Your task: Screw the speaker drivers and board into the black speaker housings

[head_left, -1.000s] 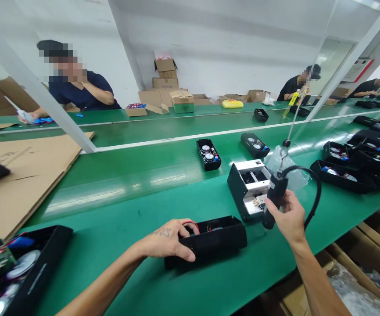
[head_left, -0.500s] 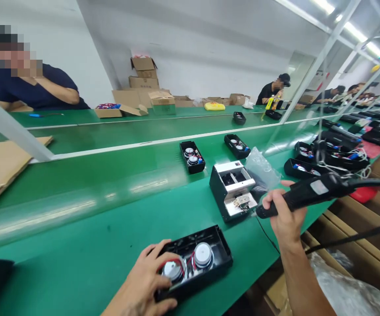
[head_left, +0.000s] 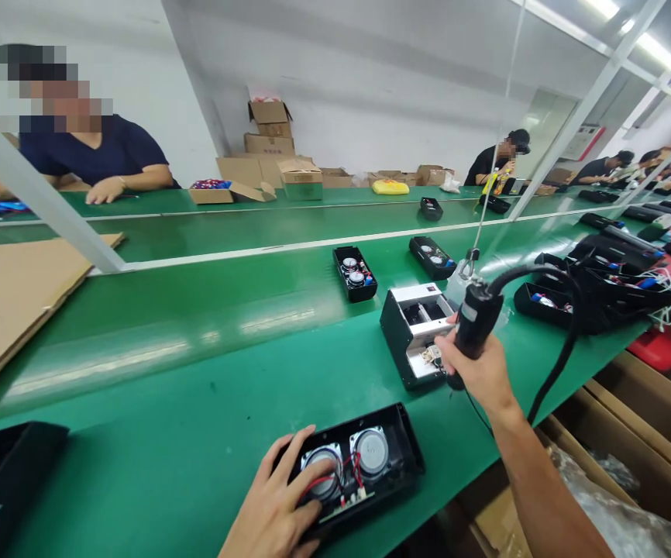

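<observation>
1. The left hand (head_left: 280, 504) lies flat on the open speaker case (head_left: 359, 469) at the bench's (head_left: 196, 434) near edge.
2. The right hand (head_left: 475, 372), wrapped around the electric screwdriver (head_left: 472, 325), hangs up and right of the case (long axis running left-right).

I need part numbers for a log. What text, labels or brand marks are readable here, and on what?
None can be read.
Green label on the cardboard box: too blurred.
White label on the electric screwdriver in the right hand: too small.
Open speaker case under the left hand: no print visible.
</observation>
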A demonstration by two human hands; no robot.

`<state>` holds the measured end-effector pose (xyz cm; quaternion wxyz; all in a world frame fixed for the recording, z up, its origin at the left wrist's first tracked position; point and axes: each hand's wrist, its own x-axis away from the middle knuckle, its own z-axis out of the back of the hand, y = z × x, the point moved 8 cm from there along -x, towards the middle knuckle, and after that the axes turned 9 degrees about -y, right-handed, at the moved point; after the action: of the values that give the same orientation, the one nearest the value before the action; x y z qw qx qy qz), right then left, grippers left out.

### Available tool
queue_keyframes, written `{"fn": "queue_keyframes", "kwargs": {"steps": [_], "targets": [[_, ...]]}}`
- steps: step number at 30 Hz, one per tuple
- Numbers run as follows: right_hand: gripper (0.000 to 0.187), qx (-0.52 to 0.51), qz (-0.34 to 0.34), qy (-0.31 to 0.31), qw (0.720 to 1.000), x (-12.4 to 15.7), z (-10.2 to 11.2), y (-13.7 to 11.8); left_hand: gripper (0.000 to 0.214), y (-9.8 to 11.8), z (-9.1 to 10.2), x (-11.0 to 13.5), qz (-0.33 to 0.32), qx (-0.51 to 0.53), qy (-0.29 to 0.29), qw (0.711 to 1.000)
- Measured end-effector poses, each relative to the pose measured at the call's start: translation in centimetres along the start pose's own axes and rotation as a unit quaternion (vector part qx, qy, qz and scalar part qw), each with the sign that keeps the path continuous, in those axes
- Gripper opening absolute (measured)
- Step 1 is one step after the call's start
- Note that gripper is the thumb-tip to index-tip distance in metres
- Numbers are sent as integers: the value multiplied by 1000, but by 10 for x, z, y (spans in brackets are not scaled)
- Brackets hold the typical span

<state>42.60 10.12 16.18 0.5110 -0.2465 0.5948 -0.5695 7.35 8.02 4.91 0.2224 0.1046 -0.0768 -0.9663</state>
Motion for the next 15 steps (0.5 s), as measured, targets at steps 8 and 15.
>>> {"fn": "queue_keyframes", "kwargs": {"steps": [8, 15], "targets": [[25, -236, 86, -94, 963, 83, -31, -58, 45, 20, 0, -18, 14, -21, 38, 999], [25, -229, 66, -159, 958, 101, -79, -39, 46, 21, -3, -15, 15, -25, 32, 999]]}}
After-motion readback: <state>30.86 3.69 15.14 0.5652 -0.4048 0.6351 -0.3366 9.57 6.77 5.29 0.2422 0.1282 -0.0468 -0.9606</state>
